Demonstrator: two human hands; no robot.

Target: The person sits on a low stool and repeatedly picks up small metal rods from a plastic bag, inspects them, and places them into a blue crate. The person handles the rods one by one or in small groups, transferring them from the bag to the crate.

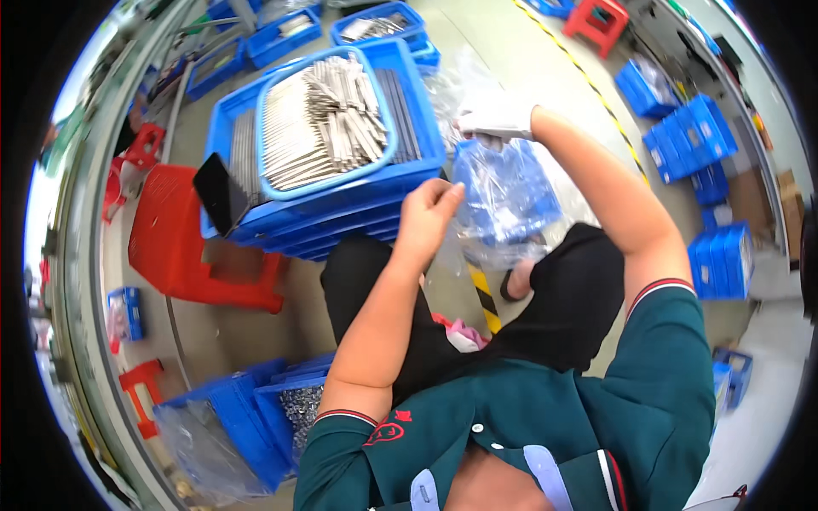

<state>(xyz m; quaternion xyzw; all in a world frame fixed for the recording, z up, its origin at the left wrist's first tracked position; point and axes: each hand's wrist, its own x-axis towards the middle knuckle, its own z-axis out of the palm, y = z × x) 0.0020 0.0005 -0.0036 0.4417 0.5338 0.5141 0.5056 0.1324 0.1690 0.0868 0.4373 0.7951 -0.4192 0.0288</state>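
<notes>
My left hand (429, 217) is bare and closed, thumb and fingers pressed together beside the near right corner of a stack of blue crates (328, 209). Whatever it may pinch is too small to make out. A white glove covers my right hand (500, 117), its fingers curled downward over a blue bin (503, 192) lined with clear plastic. Greyish pieces show just under the gloved fingers, too blurred to name. On the top crate rests a light-blue basket (394, 128) packed with flat silver metal strips (315, 123). More dark strips (396, 111) stand in the crate around it.
A black phone-like slab (220, 194) leans at the crate's left corner. A red plastic stool (166, 234) stands to the left. Blue bins (294, 404) with small metal parts sit at lower left. More blue crates (690, 136) line the right side, past a yellow-black floor stripe (588, 77).
</notes>
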